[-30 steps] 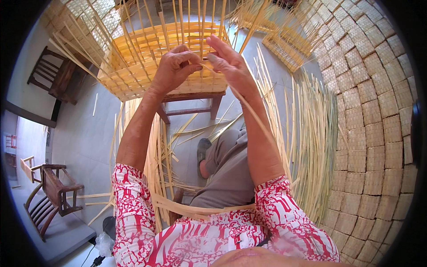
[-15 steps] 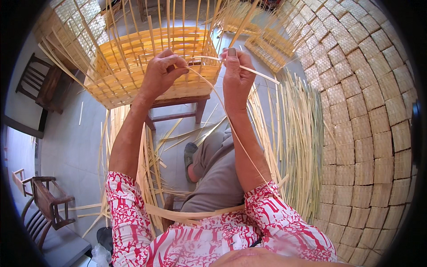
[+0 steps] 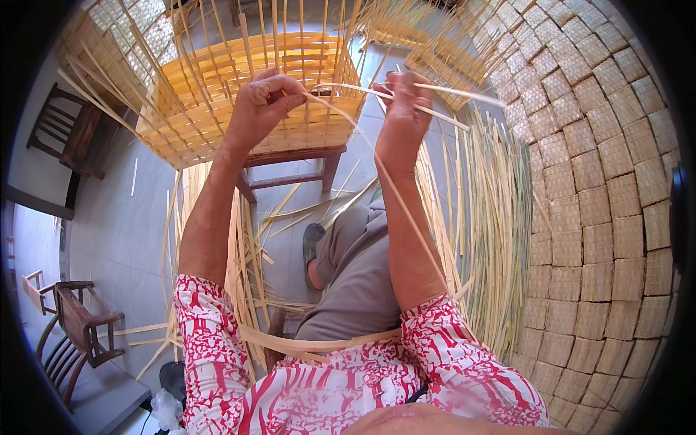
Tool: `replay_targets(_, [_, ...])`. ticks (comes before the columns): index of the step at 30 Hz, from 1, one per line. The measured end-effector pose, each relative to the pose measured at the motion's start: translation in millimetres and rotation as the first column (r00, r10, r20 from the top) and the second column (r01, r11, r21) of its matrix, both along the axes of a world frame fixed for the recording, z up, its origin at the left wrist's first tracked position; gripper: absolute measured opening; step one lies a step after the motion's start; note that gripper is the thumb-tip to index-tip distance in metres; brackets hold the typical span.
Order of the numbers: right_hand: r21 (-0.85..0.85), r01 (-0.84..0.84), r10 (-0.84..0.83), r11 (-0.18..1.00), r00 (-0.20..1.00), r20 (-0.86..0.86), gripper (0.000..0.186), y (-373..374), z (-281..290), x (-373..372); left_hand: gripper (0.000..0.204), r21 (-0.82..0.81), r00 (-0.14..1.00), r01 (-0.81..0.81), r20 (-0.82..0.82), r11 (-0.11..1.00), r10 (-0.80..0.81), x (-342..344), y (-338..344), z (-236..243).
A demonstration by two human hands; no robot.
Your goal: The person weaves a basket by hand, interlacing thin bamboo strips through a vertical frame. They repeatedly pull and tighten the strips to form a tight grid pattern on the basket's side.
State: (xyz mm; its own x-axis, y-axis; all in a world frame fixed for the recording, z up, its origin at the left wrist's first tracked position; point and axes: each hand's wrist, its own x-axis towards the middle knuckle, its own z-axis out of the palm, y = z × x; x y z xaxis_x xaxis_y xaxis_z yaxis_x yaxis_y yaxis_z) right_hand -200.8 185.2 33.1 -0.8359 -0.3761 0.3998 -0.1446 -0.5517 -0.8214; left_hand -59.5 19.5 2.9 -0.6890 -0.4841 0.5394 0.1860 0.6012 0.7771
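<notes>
A partly woven yellow bamboo basket [image 3: 181, 80], with upright stakes standing above its walls, rests on a wooden stool [image 3: 330, 163] in front of me. At its near side my left hand [image 3: 262, 109] is closed, pinching a thin pale bamboo strip [image 3: 333, 106] between thumb and fingers. The strip's long tail hangs down across my right forearm to the sleeve. My right hand [image 3: 403, 130] is raised to the right of the basket, its fingertips slightly blurred. It grips a bamboo strip, with two pale lengths sticking out to the right.
Long loose bamboo strips [image 3: 493, 217] lie on the floor to the right. Stacked woven pieces [image 3: 609, 203] form a wall beyond them. More strips [image 3: 246, 268] lie under my left arm. Wooden chairs [image 3: 87, 319] stand at the left. Another basket frame [image 3: 435, 72] sits behind.
My right hand has moved to the right, away from the left hand, and a second pale length now sticks out beside it. My left hand has barely moved and keeps its pinch.
</notes>
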Motion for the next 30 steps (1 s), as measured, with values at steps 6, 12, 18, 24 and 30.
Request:
replay_targets(6, [-0.293,-0.018,0.135,0.956,0.912,0.386,0.024,6,-3,14,0.007,0.081,0.978,-0.189,-0.072,0.979,0.194,-23,7,-5])
replay_targets(12, [0.054,0.036,-0.017,0.998,0.946,-0.324,0.065,5,0,11,0.016,-0.575,0.832,-0.299,0.233,0.761,0.504,-30,15,8])
replay_targets(18, [0.288,0.495,0.006,0.82,0.495,-0.869,0.074,11,-8,-22,0.017,-0.659,0.862,-0.186,0.247,0.729,0.443,18,-15,13])
replay_targets(24, [0.63,0.419,0.452,0.654,0.452,-0.769,0.016,-3,-19,6,0.037,-0.269,0.874,-0.484,-0.101,0.833,0.475,72,14,-1])
replay_targets(30, [0.682,0.3,0.517,0.666,0.473,-0.713,0.017,0,-23,20,0.028,-0.404,0.922,-0.362,-0.027,0.84,0.385,66,70,1])
